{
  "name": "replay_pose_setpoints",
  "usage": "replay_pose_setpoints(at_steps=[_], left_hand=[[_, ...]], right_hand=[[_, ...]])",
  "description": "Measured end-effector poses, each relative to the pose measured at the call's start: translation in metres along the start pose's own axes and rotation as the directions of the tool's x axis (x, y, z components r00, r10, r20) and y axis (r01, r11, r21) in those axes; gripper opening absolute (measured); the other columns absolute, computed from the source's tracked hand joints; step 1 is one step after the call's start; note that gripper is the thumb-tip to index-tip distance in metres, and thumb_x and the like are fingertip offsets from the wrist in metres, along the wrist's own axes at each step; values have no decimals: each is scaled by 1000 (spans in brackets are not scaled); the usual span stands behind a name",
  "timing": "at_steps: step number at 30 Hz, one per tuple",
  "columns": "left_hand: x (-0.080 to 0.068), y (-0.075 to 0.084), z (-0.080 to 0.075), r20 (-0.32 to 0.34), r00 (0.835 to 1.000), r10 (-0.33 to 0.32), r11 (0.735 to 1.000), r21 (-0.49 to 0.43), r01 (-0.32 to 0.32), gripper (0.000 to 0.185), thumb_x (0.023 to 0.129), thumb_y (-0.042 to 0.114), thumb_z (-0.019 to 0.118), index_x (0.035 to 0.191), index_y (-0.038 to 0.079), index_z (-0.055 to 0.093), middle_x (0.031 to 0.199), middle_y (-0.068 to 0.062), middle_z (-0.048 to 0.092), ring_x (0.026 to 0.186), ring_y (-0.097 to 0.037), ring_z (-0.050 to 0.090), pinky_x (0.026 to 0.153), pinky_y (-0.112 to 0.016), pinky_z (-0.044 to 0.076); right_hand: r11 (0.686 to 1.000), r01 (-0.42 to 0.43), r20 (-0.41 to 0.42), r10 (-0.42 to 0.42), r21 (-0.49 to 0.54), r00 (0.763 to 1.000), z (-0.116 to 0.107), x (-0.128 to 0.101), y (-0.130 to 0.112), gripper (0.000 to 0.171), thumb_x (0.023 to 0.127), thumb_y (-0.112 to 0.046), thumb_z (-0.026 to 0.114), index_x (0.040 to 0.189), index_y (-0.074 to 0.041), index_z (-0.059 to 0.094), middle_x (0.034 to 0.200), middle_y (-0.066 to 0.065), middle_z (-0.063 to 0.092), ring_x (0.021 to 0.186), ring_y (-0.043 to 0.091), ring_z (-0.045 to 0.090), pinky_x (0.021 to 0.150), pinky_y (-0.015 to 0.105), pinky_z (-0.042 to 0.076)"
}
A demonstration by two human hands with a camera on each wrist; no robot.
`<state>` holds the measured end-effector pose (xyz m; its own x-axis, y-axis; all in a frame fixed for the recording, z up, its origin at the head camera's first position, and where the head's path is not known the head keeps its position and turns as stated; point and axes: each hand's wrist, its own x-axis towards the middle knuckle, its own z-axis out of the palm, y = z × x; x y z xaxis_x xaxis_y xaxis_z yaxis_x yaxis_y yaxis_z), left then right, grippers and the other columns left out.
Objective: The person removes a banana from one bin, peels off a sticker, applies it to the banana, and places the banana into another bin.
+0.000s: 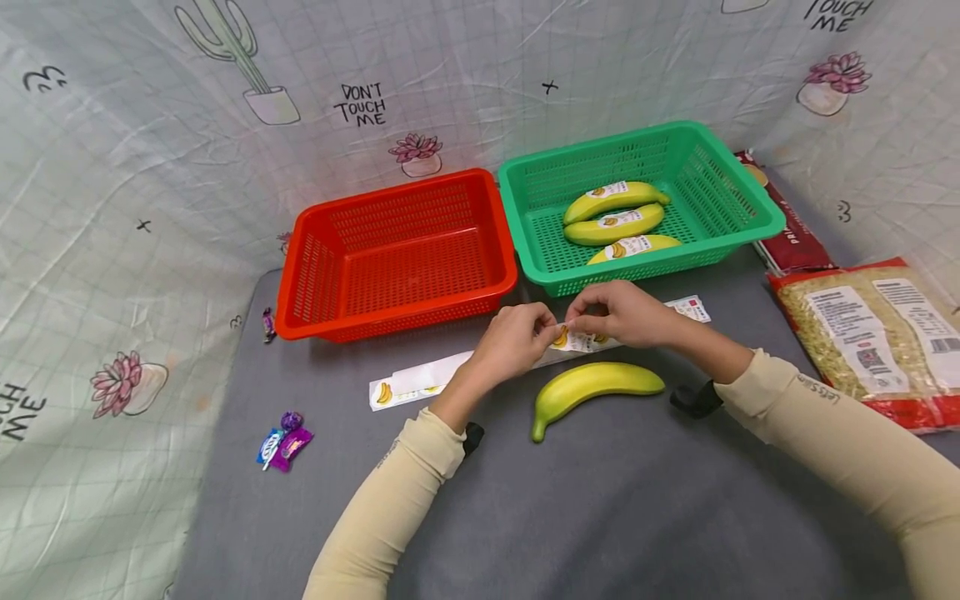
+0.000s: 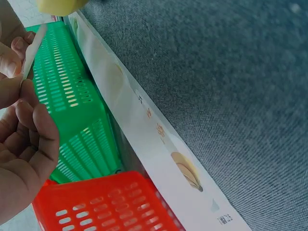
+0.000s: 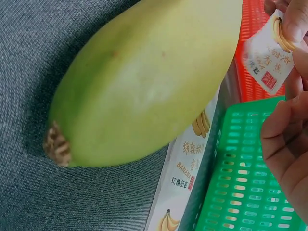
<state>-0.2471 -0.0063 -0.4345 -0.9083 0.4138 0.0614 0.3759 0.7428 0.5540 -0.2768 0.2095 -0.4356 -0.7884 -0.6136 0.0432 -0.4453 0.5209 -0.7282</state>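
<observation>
A small white sticker (image 3: 272,53) printed with bananas is held up between both hands over the table. My left hand (image 1: 513,342) pinches it by one edge; the fingertips of my right hand (image 1: 622,315) pinch it too, close to the left ones. Beneath the hands lies a long strip of banana stickers (image 1: 427,379), its middle partly hidden by them. One yellow banana (image 1: 592,387), greenish at its ends, lies on the table just in front of the strip, and no sticker shows on it. The left wrist view shows the sticker edge-on.
Behind the hands stand a red basket (image 1: 397,321) and a green basket (image 1: 697,250), side by side. Three stickered bananas (image 1: 615,225) lie in the green one. Wrapped candies (image 1: 288,442) are at the left. A bag of grain (image 1: 862,333) and a dark red packet (image 1: 795,229) are at the right.
</observation>
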Motion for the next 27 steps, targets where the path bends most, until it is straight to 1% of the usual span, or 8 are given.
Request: replay_pose_setpoints(at_steps=[6,9,11,15,17,20,23,27], left_hand=[[-6,-3,-1,-5,1000,-21,999,-25,21,12,103,21,60,96,12,63,84,0,64,70,-13,55,64,-23,42],[-12,-4,-3,-32,999,-30,994,-107,27,11,105,19,56,100,10,59,85,-3,60,73,-15,54,67,-25,41],[-16,-4,-5,-52,998,-32,984,-174,22,9,105,18,56,103,9,58,85,-4,58,74,-15,52,68,-25,40],[-22,0,-6,-71,997,-27,963,-270,6,10,105,17,55,105,8,56,84,-3,54,72,-14,48,66,-23,38],[-24,3,-5,-82,996,-26,955,-295,1,10,105,17,56,105,7,57,84,-3,54,71,-13,48,65,-22,38],[-25,7,-3,-100,994,-36,949,-316,2,12,104,19,60,103,6,59,83,-4,57,71,-12,49,65,-20,39],[-29,8,5,-112,993,-41,952,-305,5,14,103,20,62,101,6,62,82,-5,59,70,-12,51,64,-21,39],[-39,12,21,-70,997,-24,989,-147,13,15,103,21,59,95,9,64,88,-4,60,80,-15,55,72,-26,44]], right_hand=[[1000,25,-78,-26,-7,997,0,-9,-6,17,97,-17,70,111,-9,76,96,5,71,65,8,53,60,25,45],[1000,-8,-147,9,11,989,-3,-20,-10,26,97,-20,70,120,-8,73,99,7,72,67,10,55,61,25,46],[999,-41,-165,46,29,985,-3,-26,-11,27,98,-22,69,121,-9,73,98,9,73,69,10,57,61,25,46],[995,-88,-151,93,45,984,0,-30,-13,18,97,-26,70,102,-9,75,85,9,71,66,10,55,59,25,44],[994,-99,-160,105,43,982,2,-31,-14,19,97,-27,71,91,-8,73,79,8,67,63,10,52,58,25,41],[993,-110,-178,115,35,977,3,-34,-15,23,97,-26,71,85,-7,70,73,7,61,60,11,48,57,25,38],[993,-117,-168,118,17,979,4,-41,-13,21,97,-26,71,84,-9,69,71,3,57,60,10,46,57,25,37],[993,-106,-119,100,-48,988,12,-54,-7,25,95,-26,74,76,-14,64,63,-4,47,57,7,42,56,24,34]])
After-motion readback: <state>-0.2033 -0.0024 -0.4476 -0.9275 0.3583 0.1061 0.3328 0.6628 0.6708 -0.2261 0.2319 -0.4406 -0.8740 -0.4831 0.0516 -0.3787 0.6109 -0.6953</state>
